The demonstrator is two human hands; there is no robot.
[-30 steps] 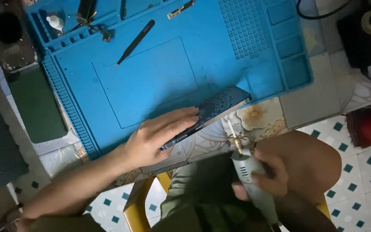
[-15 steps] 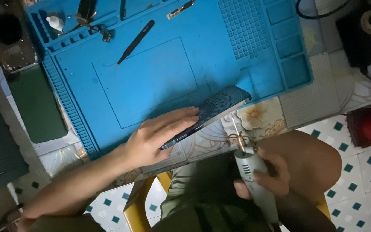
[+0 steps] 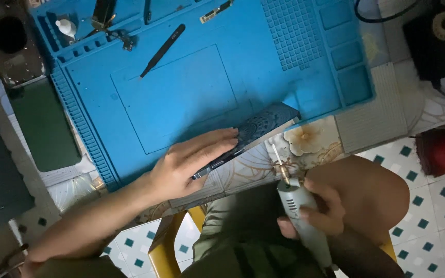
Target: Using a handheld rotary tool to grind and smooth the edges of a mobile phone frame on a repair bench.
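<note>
Phone point(image 3: 256, 131), dark and patterned on its back, lying at the near edge of the blue work mat point(image 3: 181, 98), one corner jutting past it over the flowered tablecloth point(image 3: 310, 141). Pinned flat under the left hand point(image 3: 191, 162), fingers stretched out and pressed along its side, not curled around it. Mat's upper trays holding small bits: a white cap point(image 3: 67, 28), a dark tool point(image 3: 103, 11), some metal parts point(image 3: 124, 40); black tweezers point(image 3: 163, 50) loose on the mat's flat field. Grid of little square cells point(image 3: 292, 33) at upper right, contents too small to tell. Right hand point(image 3: 312, 208) below the table edge, wrapped shut around a grey rotary tool point(image 3: 300, 213), thin bit point(image 3: 278, 159) pointing up toward the phone, apart from it.
</note>
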